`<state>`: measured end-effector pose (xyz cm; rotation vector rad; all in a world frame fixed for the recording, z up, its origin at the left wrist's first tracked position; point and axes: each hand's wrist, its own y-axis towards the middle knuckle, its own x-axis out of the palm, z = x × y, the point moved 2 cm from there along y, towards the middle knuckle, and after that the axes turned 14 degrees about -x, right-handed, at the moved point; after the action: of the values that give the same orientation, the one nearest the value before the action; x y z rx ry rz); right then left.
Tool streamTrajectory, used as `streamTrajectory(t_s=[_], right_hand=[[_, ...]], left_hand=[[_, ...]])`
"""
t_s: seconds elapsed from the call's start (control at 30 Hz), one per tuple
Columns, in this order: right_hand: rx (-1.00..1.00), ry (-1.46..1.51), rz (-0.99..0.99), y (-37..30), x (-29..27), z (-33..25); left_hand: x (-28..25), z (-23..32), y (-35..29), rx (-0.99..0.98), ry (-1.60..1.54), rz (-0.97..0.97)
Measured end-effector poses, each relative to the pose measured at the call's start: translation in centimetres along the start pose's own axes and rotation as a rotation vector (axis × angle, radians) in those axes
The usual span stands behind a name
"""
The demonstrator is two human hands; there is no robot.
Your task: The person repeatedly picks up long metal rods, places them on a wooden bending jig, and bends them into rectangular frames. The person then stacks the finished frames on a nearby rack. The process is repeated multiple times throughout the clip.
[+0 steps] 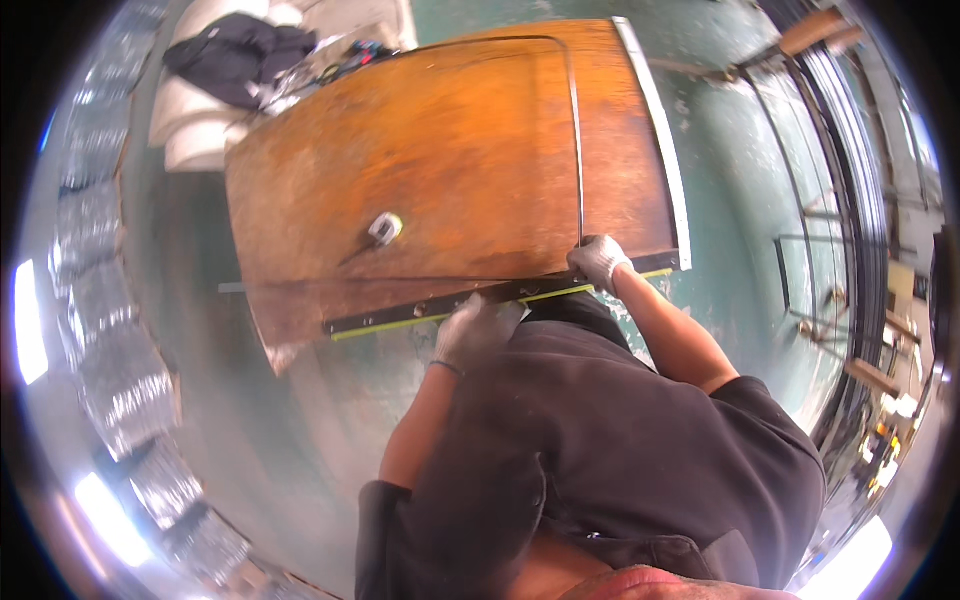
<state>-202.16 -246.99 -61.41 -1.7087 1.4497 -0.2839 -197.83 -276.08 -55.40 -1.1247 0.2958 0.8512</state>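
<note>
A thin metal frame [577,130] lies on a worn wooden tabletop [440,150], one rod running down the right part of the top and one across the near side. My right hand [600,262], in a pale work glove, is closed round the frame's near right corner. My left hand [468,332], also gloved, is over the table's near edge, beside the dark strip [385,318] with holes along it. Motion smears its fingers, so their grip cannot be made out. A white tape measure [385,228] rests on the wood left of the middle.
A pale metal strip [655,130] edges the table's right end. At the back left, a dark jacket [240,58] lies on white rolls [195,145]. Metal racks with long dark bars [850,170] stand right; wrapped shiny bundles [120,390] line the left.
</note>
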Motion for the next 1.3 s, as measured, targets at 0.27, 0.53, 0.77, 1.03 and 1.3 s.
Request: streamTrajectory(t_s=[0.27, 0.53, 0.77, 1.03, 1.3], right_hand=[[-0.248, 0.338, -0.476, -2.2, 8.0, -5.0], [-0.327, 0.751, -0.019, 17.8, -0.4, -9.2], [-0.389, 0.213, -0.122, 15.3, 8.2, -18.9], [-0.756, -0.036, 0.033, 13.4, 26.5, -32.9], [-0.995, -0.015, -0.117, 14.6, 45.0, -51.7]], left_hand=[[3.7, -7.6, 2.3, -0.417, -1.684, -0.018], [3.1, -19.6, -7.4, -0.485, -1.580, 0.308], [2.4, -26.4, -13.9, -0.564, -1.448, 0.473], [-3.2, -41.5, -21.6, -0.485, -1.546, 0.724], [-9.5, -53.3, -25.2, -0.400, -1.671, 0.935]])
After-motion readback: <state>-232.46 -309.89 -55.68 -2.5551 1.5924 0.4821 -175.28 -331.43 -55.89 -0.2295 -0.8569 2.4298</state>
